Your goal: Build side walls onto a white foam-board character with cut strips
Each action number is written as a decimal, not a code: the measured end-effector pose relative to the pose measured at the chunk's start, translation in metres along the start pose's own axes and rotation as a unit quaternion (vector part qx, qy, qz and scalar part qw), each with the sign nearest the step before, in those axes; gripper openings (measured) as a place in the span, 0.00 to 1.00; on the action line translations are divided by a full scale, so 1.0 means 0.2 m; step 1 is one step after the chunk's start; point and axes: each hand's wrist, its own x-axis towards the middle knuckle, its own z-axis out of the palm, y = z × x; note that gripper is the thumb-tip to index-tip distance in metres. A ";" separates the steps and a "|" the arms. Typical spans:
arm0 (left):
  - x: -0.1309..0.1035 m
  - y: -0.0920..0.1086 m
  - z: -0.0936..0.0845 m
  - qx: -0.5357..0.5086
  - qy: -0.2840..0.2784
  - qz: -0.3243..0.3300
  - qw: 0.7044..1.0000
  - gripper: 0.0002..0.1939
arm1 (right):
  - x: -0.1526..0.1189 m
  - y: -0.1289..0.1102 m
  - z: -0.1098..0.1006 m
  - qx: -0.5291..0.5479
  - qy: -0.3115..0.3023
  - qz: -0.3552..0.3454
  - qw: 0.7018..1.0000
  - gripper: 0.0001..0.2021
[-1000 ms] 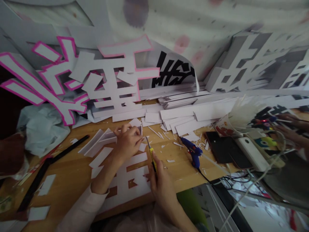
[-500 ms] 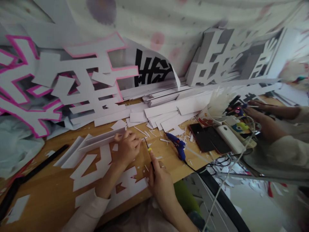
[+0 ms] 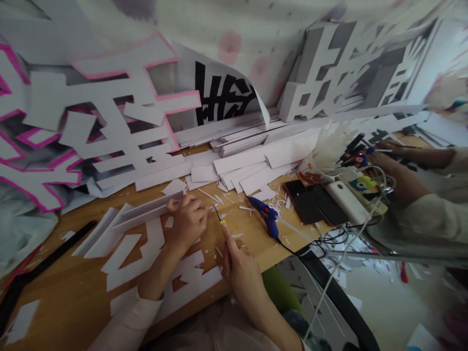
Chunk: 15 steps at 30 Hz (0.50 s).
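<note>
My left hand is closed at the right end of a folded white foam board strip, which stands on edge on the table. Its fingertips hide that end of the strip. In my right hand is a craft knife with a thin dark blade and a yellow part under the forefinger. The blade points up and left and lies close to my left fingers, apart from them. Beneath my left forearm lie flat white cut-out pieces with pink edges.
A blue hot glue gun lies right of the knife among white scraps. Phones, a paper cup and cables stand farther right, near a co-worker's hands. White strips and large cut-out characters line the back.
The whole view has shifted slightly, so most things sit a little farther left and higher. Both hands keep nearly the same pose and hold.
</note>
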 end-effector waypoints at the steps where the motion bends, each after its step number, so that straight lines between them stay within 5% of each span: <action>1: 0.00 0.00 0.00 -0.003 -0.004 -0.005 1.000 0.18 | 0.00 0.00 0.00 -0.002 -0.003 0.000 1.000 0.31; 10: 0.02 -0.01 -0.02 -0.062 -0.028 -0.053 0.996 0.15 | 0.03 0.01 0.01 0.029 0.021 -0.012 0.999 0.30; 12: 0.03 -0.03 -0.03 -0.093 -0.032 -0.064 0.993 0.13 | 0.02 0.03 0.01 0.118 0.070 -0.056 0.989 0.28; 15: 0.03 -0.03 -0.05 -0.154 -0.026 -0.091 0.984 0.12 | 0.00 0.06 -0.01 0.258 0.218 -0.104 0.935 0.25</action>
